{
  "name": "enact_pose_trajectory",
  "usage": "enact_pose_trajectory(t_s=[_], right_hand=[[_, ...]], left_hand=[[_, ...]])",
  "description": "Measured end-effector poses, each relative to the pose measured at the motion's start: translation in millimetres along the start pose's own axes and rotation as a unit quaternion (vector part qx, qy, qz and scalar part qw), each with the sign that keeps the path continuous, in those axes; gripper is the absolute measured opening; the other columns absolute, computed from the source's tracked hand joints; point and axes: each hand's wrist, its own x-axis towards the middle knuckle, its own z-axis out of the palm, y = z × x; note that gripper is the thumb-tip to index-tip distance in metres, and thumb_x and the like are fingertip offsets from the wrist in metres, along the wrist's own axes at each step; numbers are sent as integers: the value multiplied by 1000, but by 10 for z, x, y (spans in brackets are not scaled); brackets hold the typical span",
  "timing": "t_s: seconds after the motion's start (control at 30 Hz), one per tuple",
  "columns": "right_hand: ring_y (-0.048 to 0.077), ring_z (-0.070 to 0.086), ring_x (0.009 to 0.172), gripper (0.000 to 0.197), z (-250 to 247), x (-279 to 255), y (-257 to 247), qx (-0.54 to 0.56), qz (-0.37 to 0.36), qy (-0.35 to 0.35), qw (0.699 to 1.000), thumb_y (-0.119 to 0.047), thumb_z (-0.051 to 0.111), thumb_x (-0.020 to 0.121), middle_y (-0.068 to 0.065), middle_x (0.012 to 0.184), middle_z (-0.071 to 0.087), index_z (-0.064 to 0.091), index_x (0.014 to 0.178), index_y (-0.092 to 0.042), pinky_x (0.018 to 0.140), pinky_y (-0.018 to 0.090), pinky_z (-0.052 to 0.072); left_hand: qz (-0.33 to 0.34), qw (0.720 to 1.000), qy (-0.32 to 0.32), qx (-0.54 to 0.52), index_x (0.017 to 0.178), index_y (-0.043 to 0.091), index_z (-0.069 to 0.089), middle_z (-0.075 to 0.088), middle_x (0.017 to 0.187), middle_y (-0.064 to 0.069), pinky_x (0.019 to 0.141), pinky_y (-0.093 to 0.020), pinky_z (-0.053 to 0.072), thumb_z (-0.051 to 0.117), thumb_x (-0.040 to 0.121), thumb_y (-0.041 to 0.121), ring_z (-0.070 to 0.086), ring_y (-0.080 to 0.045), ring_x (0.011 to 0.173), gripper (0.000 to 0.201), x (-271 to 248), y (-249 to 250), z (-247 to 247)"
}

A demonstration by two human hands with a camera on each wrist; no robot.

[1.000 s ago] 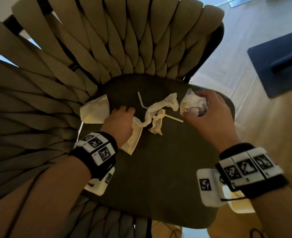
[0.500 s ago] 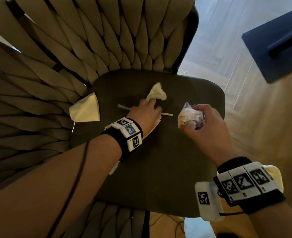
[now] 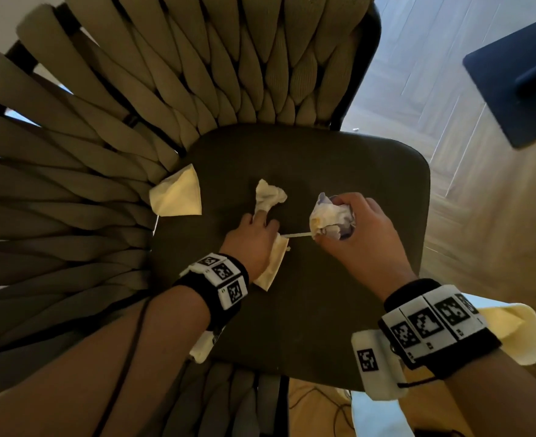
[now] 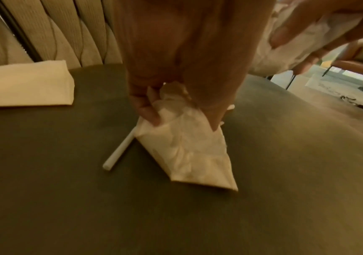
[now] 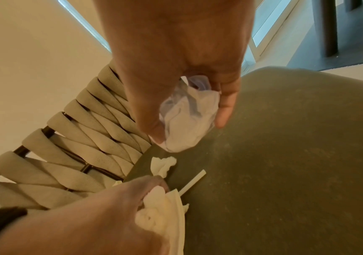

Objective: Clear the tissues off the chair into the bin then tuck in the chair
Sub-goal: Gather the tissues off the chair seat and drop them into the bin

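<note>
Since a moment ago, more twisted tissue (image 3: 268,197) has been gathered under the left hand (image 3: 251,244), pinched beside the straw (image 4: 119,151); a crumpled wad (image 3: 331,217) is clutched in the right hand (image 3: 362,234). The folded tissue (image 3: 178,193) on the chair (image 3: 339,171) should be gathered next.

No words, brand names or numbers can be read in any view. The only printed marks are black-and-white square code patterns on white tags on the left wristband (image 3: 225,280) and the right wristband (image 3: 430,324); tiny marks beneath the patterns are too small to read. The tissues and chair bear no legible print.
</note>
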Motion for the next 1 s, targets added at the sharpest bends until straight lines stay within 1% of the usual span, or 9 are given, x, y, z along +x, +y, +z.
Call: enact_pose_trajectory(t_s=[0.23, 0.37, 0.47, 0.57, 0.67, 0.7, 0.8, 0.9, 1.0], right_hand=[[9, 58, 94, 56, -4, -46, 38, -5, 12, -6, 1000, -33, 78, 72, -4, 117, 53, 49, 120, -28, 78, 24, 55], [7, 57, 91, 56, 23, -30, -57, 5, 1, -3, 1000, -33, 78, 72, -6, 116, 52, 50, 120, -28, 74, 20, 52], [7, 57, 90, 56, 45, 55, -264, 21, -11, -26, 999, -34, 76, 72, -9, 115, 49, 48, 120, -30, 74, 21, 53], [9, 57, 95, 57, 103, 204, -544, 47, -7, -85, 995, -34, 77, 71, -9, 119, 46, 47, 121, -31, 76, 24, 55], [11, 59, 96, 55, 294, 421, -842, 130, 38, -166, 977, -33, 77, 72, -5, 117, 52, 46, 117, -30, 68, 23, 53], [11, 60, 96, 53, 389, 495, -946, 162, 61, -199, 965, -32, 76, 74, -4, 117, 53, 44, 117, -30, 65, 24, 53], [15, 55, 97, 61, 759, 725, -1206, 192, 97, -258, 942, -30, 74, 78, -1, 120, 47, 40, 128, -25, 62, 27, 54], [22, 56, 106, 71, 1117, 911, -1329, 178, 114, -303, 929, -29, 74, 78, 0, 127, 45, 35, 137, -26, 63, 31, 56], [24, 59, 105, 70, 1301, 1044, -1319, 168, 147, -348, 911, -31, 72, 79, 5, 133, 49, 36, 139, -27, 63, 32, 56]], left_hand=[[-28, 998, -44, -42, 122, 17, 54, 41, 137, -9, 95, -44, 45, 56, 88, 20, 36, -30, 128, 34, 81, 8, -3], [-7, 997, -60, -54, 108, 18, 59, 55, 121, -7, 90, -43, 50, 55, 88, 20, 49, -28, 114, 21, 32, -106, 6], [-22, 993, -67, -91, 111, 20, 58, 60, 115, -6, 87, -39, 50, 53, 88, 20, 56, -26, 106, 24, -158, -293, -30], [-34, 979, -58, -191, 110, 16, 61, 65, 109, -6, 87, -39, 51, 55, 89, 22, 62, -23, 100, 22, -479, -581, -166], [-78, 937, -4, -341, 88, 16, 63, 66, 91, -5, 79, -39, 52, 65, 84, 26, 64, -23, 89, 10, -780, -996, -214], [-100, 915, 20, -389, 88, 16, 63, 66, 89, -4, 77, -38, 53, 67, 84, 25, 64, -22, 88, 11, -868, -1132, -207], [-160, 856, 91, -483, 104, 10, 62, 68, 98, -4, 78, -35, 54, 68, 83, 23, 66, -19, 92, 26, -986, -1486, -157], [-203, 800, 139, -548, 113, 8, 53, 61, 98, 1, 62, -20, 45, 69, 83, 16, 62, -13, 86, 35, -878, -1641, -159], [-220, 773, 121, -583, 131, 12, 44, 58, 109, -6, 59, -27, 48, 71, 82, 18, 58, -13, 76, 57, -638, -1727, -114]])
